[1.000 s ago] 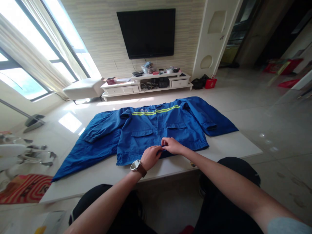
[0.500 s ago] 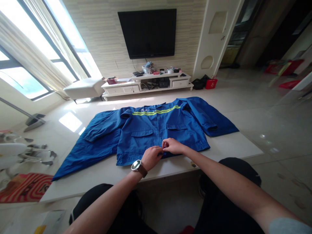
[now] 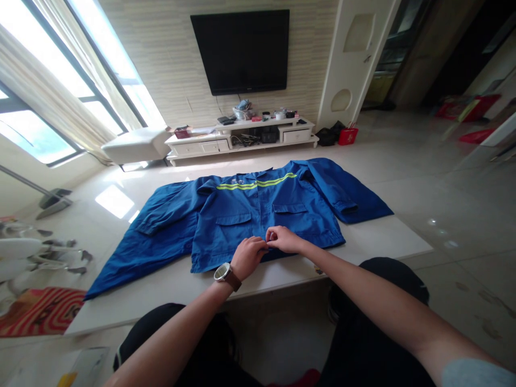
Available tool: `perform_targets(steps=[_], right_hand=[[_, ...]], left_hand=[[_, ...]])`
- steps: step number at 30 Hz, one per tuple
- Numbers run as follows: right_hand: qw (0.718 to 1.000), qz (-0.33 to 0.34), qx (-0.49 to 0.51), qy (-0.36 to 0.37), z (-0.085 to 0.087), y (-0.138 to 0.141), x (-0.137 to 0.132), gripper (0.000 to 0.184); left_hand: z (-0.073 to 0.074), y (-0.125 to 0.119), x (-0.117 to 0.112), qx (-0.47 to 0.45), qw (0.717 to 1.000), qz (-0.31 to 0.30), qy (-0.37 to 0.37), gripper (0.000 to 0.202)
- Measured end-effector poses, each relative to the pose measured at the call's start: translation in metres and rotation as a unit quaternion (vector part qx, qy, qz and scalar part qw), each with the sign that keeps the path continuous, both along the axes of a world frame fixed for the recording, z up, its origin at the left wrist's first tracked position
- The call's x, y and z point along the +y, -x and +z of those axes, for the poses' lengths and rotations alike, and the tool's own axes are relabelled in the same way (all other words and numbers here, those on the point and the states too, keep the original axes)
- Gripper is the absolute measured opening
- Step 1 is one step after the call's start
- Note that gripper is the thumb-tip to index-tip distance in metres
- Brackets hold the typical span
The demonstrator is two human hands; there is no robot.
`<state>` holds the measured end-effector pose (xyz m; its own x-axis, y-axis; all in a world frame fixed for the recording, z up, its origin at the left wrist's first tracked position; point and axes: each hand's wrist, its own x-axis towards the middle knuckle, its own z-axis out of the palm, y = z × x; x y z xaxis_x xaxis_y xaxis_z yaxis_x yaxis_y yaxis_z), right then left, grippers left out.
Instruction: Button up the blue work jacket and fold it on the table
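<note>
A blue work jacket [image 3: 237, 215] with a yellow reflective stripe lies spread flat on a white table [image 3: 374, 242], sleeves out to both sides. My left hand [image 3: 249, 257], a watch on its wrist, and my right hand [image 3: 282, 239] meet at the bottom hem of the jacket's front opening. Both hands have their fingers pinched together on the fabric edge there. What the fingertips hold beyond the cloth is too small to make out.
A wall television [image 3: 242, 51] hangs above a white low cabinet [image 3: 242, 138] with clutter on it. A white bench [image 3: 135, 146] stands by the windows at left. A red patterned rug [image 3: 38, 312] lies on the floor at lower left. My knees are under the table's near edge.
The hands stay pinched at the jacket's hem with only small finger shifts. The view has tilted slightly.
</note>
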<state>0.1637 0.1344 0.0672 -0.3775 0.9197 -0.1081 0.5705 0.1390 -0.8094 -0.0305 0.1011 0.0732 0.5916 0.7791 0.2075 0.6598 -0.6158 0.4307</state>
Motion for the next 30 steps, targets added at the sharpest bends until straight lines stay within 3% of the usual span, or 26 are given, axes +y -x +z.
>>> perform_targets(steps=[3, 10, 18, 26, 30], right_hand=[[1.0, -0.008, 0.007, 0.003, -0.001, 0.0, 0.001, 0.011], [1.0, -0.008, 0.005, -0.018, -0.003, 0.0, 0.002, 0.009], [0.999, -0.012, -0.001, -0.035, 0.005, 0.003, -0.004, 0.008], [0.995, 0.027, -0.027, -0.093, 0.017, -0.003, -0.009, 0.029], [0.995, 0.02, -0.009, -0.096, 0.016, -0.005, -0.007, 0.027]], left_hand=[[-0.002, 0.0, 0.001, -0.038, 0.999, 0.014, -0.01, 0.009], [-0.011, -0.002, 0.004, -0.124, 0.989, 0.047, 0.073, 0.01], [-0.014, 0.0, 0.011, -0.147, 0.982, 0.077, 0.093, 0.011], [-0.007, 0.0, 0.015, -0.194, 0.967, 0.113, 0.116, 0.009], [-0.005, 0.0, 0.013, -0.196, 0.967, 0.107, 0.12, 0.008]])
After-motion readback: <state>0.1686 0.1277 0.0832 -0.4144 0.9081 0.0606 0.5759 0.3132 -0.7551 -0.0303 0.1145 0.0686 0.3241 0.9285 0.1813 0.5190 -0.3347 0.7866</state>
